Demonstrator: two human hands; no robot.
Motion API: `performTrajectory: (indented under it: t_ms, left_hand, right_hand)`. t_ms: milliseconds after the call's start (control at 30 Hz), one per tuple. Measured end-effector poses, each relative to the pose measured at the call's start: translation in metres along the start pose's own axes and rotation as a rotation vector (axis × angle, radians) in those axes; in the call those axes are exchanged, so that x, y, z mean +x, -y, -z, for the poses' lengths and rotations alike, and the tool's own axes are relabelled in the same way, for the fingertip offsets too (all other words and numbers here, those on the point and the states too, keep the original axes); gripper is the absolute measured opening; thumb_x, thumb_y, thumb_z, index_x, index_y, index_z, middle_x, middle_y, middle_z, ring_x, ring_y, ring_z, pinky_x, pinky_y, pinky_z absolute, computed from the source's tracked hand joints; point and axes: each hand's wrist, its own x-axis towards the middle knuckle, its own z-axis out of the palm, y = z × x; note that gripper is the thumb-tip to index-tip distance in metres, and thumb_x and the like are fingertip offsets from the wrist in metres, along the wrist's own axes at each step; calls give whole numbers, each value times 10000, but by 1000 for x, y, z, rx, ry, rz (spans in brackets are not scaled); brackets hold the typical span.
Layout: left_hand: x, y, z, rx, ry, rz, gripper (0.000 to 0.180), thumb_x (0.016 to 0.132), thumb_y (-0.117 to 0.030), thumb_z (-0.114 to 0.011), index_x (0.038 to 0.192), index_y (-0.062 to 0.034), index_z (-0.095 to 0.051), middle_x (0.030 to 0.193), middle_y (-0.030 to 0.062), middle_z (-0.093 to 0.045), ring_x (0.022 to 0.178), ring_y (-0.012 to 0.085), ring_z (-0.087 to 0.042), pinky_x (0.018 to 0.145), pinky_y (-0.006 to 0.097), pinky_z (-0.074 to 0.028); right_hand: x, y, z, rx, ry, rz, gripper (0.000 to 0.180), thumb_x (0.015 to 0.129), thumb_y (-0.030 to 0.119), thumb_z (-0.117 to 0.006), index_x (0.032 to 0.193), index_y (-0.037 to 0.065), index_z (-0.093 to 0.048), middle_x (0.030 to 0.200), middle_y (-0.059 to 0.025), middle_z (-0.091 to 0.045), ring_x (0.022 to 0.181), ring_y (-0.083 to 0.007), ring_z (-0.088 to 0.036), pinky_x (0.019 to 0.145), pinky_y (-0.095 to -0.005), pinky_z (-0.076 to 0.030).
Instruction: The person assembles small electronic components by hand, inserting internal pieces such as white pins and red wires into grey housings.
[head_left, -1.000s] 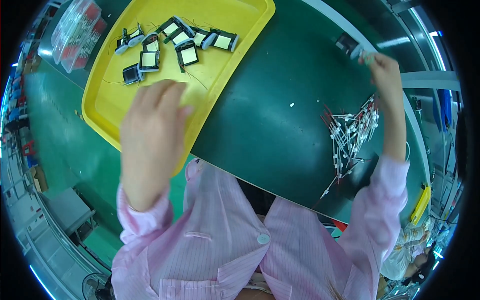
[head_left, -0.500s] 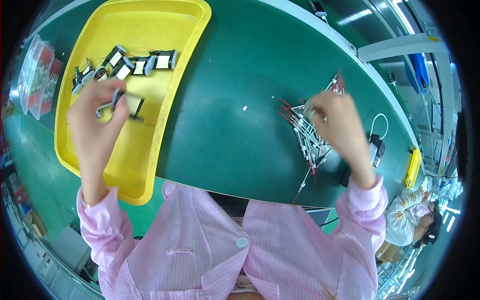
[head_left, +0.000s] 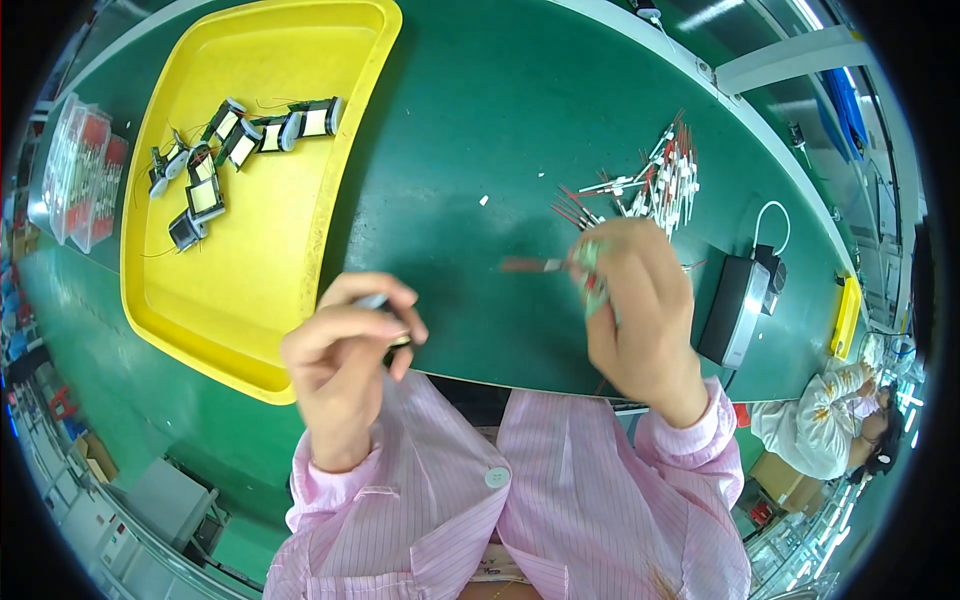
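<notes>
My left hand (head_left: 340, 360) is closed on a small coil bobbin (head_left: 399, 350) near the front edge of the table. Fingers cover most of it; black and a bit of cream show. Farther right, my right hand (head_left: 645, 315) pinches a thin white component with a red lead (head_left: 535, 265), which points left and is smeared by motion. Something green (head_left: 590, 265) shows at the right fingertips, too blurred to make out. Beyond that hand lies a pile of white components with red leads (head_left: 668, 180). Several more coil bobbins (head_left: 240, 145) rest in the yellow tray (head_left: 310, 260).
Clear boxes with red contents (head_left: 85, 175) stand left of the tray. A grey-and-black box with a white cable (head_left: 733, 310) sits at the right. White scraps (head_left: 484, 200) dot the green table (head_left: 440, 130). Another person (head_left: 825, 420) is at the far right.
My left hand has moved from over the tray to the right and nearer me, carrying the bobbin. My right hand has drawn back from the pile with a red-leaded component.
</notes>
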Motion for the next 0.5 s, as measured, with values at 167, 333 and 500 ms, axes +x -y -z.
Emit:
performTrajectory:
  t_ms: [167,333,500]
  left_hand:
    - [14,-8,-16,73,217,392,135,768,-52,-581,861,22,-644,1052,180,-568,915,209,-548,818,334,-416]
    - [13,-13,-35,357,340,270,59,756,-11,-642,814,-5,-642,1042,156,-574,762,118,-533,644,250,-425]
    - [8,-10,-34,384,241,166,92,731,81,-648,783,6,-649,1052,159,-566,685,79,-534,533,202,-412]
  right_hand:
    - [-8,27,10,135,-56,182,221,567,54,-665,747,78,-540,827,-103,-558,758,-260,-564,801,-506,-482]
    - [-12,31,15,17,-25,264,217,537,153,-665,684,144,-506,810,-80,-542,740,-232,-547,832,-585,-462]
    - [-12,29,26,-37,-25,303,243,526,141,-716,678,125,-526,836,-97,-568,728,-245,-553,831,-558,-465]
